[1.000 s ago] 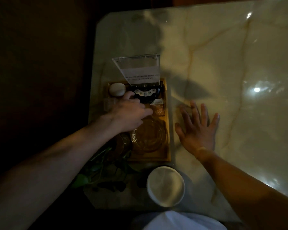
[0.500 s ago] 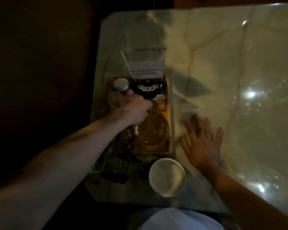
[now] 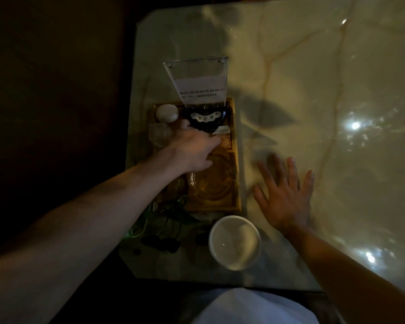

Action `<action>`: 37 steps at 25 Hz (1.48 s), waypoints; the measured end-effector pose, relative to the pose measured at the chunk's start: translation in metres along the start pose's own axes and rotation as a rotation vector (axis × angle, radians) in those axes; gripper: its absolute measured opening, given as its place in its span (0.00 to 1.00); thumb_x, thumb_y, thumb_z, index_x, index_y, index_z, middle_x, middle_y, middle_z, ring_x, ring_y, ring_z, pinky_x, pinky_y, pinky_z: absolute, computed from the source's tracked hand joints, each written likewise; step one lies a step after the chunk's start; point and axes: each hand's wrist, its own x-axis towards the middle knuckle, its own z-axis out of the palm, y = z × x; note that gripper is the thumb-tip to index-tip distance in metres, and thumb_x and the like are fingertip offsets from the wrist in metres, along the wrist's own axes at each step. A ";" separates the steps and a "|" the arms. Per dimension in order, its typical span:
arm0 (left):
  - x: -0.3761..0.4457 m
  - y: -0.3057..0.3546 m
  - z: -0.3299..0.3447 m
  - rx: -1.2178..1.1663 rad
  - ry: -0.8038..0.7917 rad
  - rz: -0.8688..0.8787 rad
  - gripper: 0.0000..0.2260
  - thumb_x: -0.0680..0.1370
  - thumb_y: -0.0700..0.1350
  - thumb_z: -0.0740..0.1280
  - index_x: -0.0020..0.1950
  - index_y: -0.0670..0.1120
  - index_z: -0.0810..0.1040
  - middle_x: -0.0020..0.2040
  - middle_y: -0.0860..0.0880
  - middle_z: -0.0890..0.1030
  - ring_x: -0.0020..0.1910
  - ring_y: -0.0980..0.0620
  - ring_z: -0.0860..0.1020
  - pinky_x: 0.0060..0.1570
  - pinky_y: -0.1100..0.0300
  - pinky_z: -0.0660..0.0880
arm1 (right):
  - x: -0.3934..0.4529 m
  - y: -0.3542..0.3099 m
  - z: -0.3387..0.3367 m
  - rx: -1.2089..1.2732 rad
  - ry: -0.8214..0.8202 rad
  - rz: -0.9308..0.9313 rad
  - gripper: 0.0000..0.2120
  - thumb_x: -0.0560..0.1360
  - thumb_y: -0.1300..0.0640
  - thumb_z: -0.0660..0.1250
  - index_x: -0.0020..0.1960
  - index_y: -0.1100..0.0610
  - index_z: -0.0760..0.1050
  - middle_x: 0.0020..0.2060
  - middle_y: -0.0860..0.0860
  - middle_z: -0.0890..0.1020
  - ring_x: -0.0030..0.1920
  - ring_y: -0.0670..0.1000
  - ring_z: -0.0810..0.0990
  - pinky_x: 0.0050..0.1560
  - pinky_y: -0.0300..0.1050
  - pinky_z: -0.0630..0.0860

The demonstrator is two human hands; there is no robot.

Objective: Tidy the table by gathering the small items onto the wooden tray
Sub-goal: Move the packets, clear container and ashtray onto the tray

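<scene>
The wooden tray (image 3: 237, 160) lies along the left side of the marble table. It holds a white round item (image 3: 167, 113), a black button panel (image 3: 205, 119), a clear glass block (image 3: 159, 134), a small patterned packet (image 3: 225, 141) and a glass ashtray (image 3: 212, 183). My left hand (image 3: 192, 150) hovers over the tray's middle with its fingers curled downward and the thumb pointing at the white item. What is under its fingers is hidden. My right hand (image 3: 285, 197) lies flat on the table right of the tray, fingers spread.
A clear acrylic sign holder (image 3: 197, 80) stands at the tray's far end. A white bowl (image 3: 234, 242) sits near the front edge, with green plant leaves (image 3: 166, 215) and dark pebbles (image 3: 160, 244) to its left. The table's left edge drops into darkness.
My right hand has drawn back toward me along the table, from beside the packet to beside the ashtray. My left hand has stayed over the tray's middle.
</scene>
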 end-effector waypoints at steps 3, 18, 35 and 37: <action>0.008 0.007 -0.003 0.009 0.048 0.028 0.08 0.77 0.47 0.62 0.55 0.52 0.74 0.50 0.49 0.80 0.56 0.45 0.75 0.67 0.42 0.55 | 0.000 0.000 0.000 -0.012 -0.008 0.004 0.29 0.77 0.35 0.44 0.77 0.38 0.44 0.79 0.49 0.47 0.78 0.57 0.42 0.72 0.72 0.42; 0.011 -0.008 0.001 0.064 0.127 0.076 0.06 0.77 0.50 0.63 0.50 0.51 0.77 0.50 0.49 0.79 0.54 0.46 0.76 0.60 0.46 0.60 | 0.001 0.000 -0.001 0.006 -0.010 0.007 0.29 0.77 0.35 0.44 0.77 0.38 0.45 0.79 0.48 0.45 0.78 0.56 0.41 0.72 0.72 0.41; -0.001 -0.001 0.007 -0.067 0.043 0.076 0.06 0.78 0.48 0.61 0.53 0.52 0.75 0.48 0.49 0.78 0.54 0.45 0.75 0.59 0.46 0.60 | 0.002 0.002 0.007 -0.028 0.028 0.010 0.29 0.78 0.34 0.44 0.77 0.38 0.46 0.79 0.49 0.47 0.78 0.56 0.42 0.71 0.72 0.42; -0.003 0.000 0.007 -0.079 0.024 0.076 0.05 0.78 0.48 0.61 0.52 0.52 0.75 0.47 0.49 0.79 0.55 0.44 0.75 0.62 0.45 0.59 | 0.002 0.001 0.007 -0.022 0.038 0.009 0.29 0.78 0.34 0.44 0.77 0.38 0.46 0.79 0.49 0.48 0.78 0.57 0.43 0.71 0.72 0.42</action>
